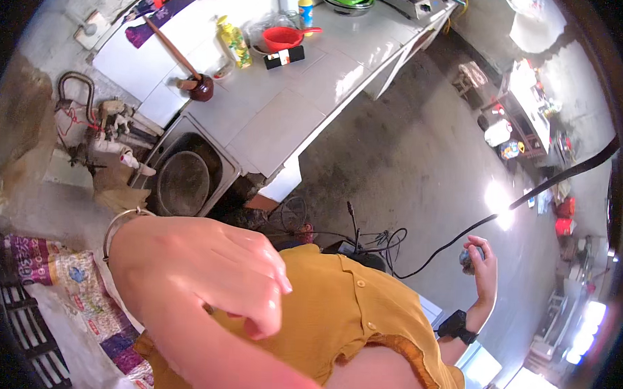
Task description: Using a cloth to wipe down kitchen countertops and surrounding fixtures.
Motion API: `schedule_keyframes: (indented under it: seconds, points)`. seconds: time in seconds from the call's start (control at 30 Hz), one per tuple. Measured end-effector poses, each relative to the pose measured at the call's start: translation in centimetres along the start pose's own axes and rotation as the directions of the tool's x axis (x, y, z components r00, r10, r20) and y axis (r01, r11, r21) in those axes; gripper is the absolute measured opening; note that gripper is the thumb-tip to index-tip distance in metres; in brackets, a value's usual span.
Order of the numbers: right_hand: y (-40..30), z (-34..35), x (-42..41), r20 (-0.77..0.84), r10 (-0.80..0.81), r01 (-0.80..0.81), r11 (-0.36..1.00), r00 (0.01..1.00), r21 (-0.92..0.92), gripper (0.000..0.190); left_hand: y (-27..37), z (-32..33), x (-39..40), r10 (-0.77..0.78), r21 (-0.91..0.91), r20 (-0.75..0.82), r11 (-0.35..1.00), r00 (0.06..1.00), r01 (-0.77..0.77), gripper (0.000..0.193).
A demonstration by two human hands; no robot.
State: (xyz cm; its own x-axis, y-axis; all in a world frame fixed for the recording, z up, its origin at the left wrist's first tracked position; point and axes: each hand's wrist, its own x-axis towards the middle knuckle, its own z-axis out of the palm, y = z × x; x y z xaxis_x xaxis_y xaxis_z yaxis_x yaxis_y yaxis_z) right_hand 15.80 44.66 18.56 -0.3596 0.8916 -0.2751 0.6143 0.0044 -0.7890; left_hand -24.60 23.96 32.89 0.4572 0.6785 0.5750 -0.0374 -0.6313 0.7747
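My left hand (211,265) is raised close to the camera, back upward and looking wet. Its fingers curl under, so whether anything sits in them is hidden. A bangle (116,228) circles that wrist. Out to the right, my right hand (483,262) grips a small bluish-grey wad (467,260), possibly a scouring pad. A black wristwatch (457,325) is on that arm. Beyond my left hand, a round metal basin (183,184) rests inside the steel sink (224,178). My mustard shirt (328,298) fills the space between both hands.
On the tiled counter (283,116) stand a brown mortar (202,89), a yellow bottle (235,45) and a red dipper (282,38). Printed sacks (89,295) lie at lower left. A black cable (454,238) crosses the right side. A wooden table (525,107) stands across the room.
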Motion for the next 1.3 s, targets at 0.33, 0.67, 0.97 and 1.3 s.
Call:
schedule_keyframes:
  seconds: [0.33,0.67,0.97,1.3]
  points:
    - [4.3,0.1,-3.5,-0.029,0.196,-0.197,0.979,0.98,-0.06,0.028,-2.1,0.3,-8.2,-0.664,0.162,-0.402,0.626,0.63,0.763,0.062]
    - [7.1,2.8,-7.7,0.016,0.382,-0.383,0.923,0.924,0.045,0.03,-6.4,-2.5,-13.4,-0.816,0.154,-0.5,0.247,0.291,0.957,0.05]
    - [8.7,3.8,-9.3,0.14,0.319,-0.321,0.947,0.938,-0.009,0.027,-7.0,0.1,-14.8,-0.861,0.069,-0.445,0.24,0.245,0.968,0.048]
    - [5.8,0.7,-8.6,0.292,0.26,-0.258,0.965,0.92,-0.044,0.024,-4.3,5.2,-11.5,-0.886,-0.016,-0.411,0.244,0.216,0.97,0.047]
